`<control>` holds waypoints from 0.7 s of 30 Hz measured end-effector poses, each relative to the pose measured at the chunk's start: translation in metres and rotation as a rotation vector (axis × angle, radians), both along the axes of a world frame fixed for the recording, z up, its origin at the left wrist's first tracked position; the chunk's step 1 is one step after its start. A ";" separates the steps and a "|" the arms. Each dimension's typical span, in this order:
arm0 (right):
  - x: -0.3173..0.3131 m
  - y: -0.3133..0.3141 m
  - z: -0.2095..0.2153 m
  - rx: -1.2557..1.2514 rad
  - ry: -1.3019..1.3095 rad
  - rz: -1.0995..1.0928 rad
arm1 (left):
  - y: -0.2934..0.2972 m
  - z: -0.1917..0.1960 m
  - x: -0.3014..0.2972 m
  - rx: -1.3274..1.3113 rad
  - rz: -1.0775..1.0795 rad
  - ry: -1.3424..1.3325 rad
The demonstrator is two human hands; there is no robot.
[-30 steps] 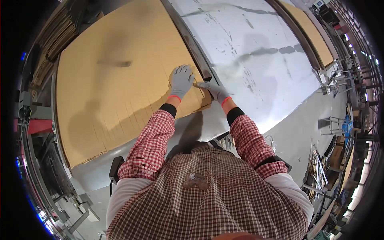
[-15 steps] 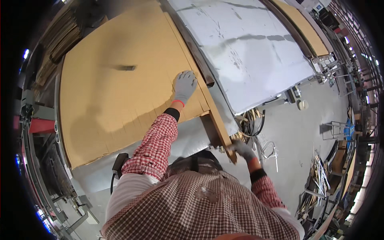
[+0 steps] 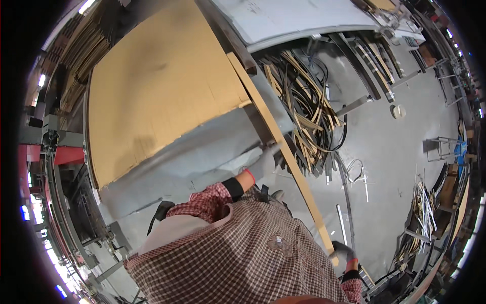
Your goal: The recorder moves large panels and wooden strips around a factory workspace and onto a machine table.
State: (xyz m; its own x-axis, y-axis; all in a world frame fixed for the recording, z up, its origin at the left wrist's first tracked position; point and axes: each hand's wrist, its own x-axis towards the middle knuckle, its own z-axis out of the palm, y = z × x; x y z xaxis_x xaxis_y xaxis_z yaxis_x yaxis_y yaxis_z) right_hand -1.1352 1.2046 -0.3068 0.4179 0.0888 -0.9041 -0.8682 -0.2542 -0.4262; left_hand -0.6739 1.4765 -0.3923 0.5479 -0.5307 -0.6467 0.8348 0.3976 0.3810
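Observation:
A long, narrow cardboard strip (image 3: 298,177) slants from the right edge of a large cardboard sheet (image 3: 167,86) down toward my right side. Its near end is in my right hand (image 3: 343,252), gloved in grey, with the fingers closed round it. My left hand (image 3: 264,163), also in a grey glove, is close in front of my body beside the middle of the strip. Motion smears its fingers, so whether they touch the strip is unclear. The sheet lies flat on a grey metal table (image 3: 192,157), its near edge slightly ragged.
A dark metal bar (image 3: 230,38) runs along the sheet's right side. Beyond it stands a white-topped table (image 3: 298,15), with a heap of offcut strips (image 3: 304,116) on the floor below. Stacked cardboard (image 3: 86,45) stands far left; thin white strips (image 3: 422,207) are piled at right.
The strip has been drawn toward me, away from the sheet's edge. My right hand moved down and right with its end; my left hand left the sheet and came back toward my body.

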 end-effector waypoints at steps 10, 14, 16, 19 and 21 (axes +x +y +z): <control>-0.171 -0.051 0.020 -0.260 0.020 -0.023 | -0.069 0.029 -0.047 0.170 0.052 -0.309; -0.112 -0.059 -0.031 -0.246 -0.134 0.028 | -0.101 0.107 0.048 0.136 0.045 -0.582; -0.056 -0.064 -0.063 -0.230 -0.245 0.091 | -0.122 0.104 0.142 0.165 0.189 -0.653; 0.060 -0.058 -0.115 -0.243 -0.334 0.273 | -0.133 0.080 0.304 0.382 0.339 -0.787; 0.169 -0.033 -0.083 -0.158 -0.426 0.075 | -0.129 0.069 0.387 0.565 0.369 -0.791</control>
